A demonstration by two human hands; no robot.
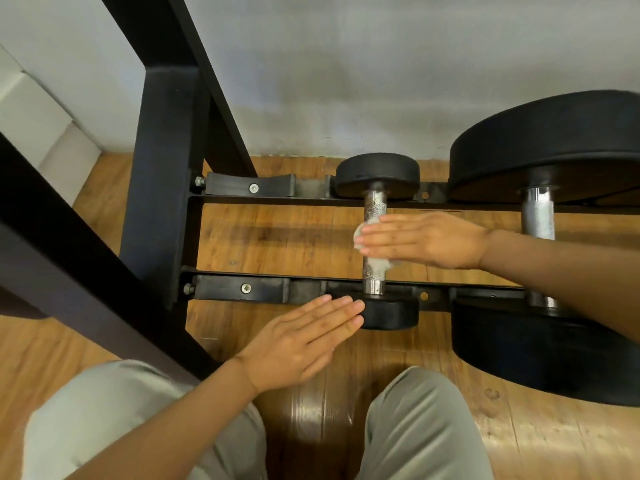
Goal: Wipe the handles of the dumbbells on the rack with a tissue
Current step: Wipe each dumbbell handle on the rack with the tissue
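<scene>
A small black dumbbell lies across the two low rails of the black rack [263, 200]; its knurled steel handle [375, 207] runs away from me. My right hand [429, 239] lies flat over the middle of that handle, fingers straight, pressing a crumpled white tissue [375, 263] against it. The tissue shows at the fingertips and below the palm. My left hand [304, 344] is flat with straight fingers, and its fingertips touch the near black head [391, 313] of the small dumbbell. A much larger dumbbell [550, 147] with a steel handle [538, 213] sits on the rack to the right, partly behind my right forearm.
The rack's thick black upright [162, 174] and slanted beam [69, 258] stand at the left. Two bare saddle cradles [252, 187] sit on the rails left of the small dumbbell. A grey wall runs behind, wooden floor below, and my knees in grey trousers are at the bottom.
</scene>
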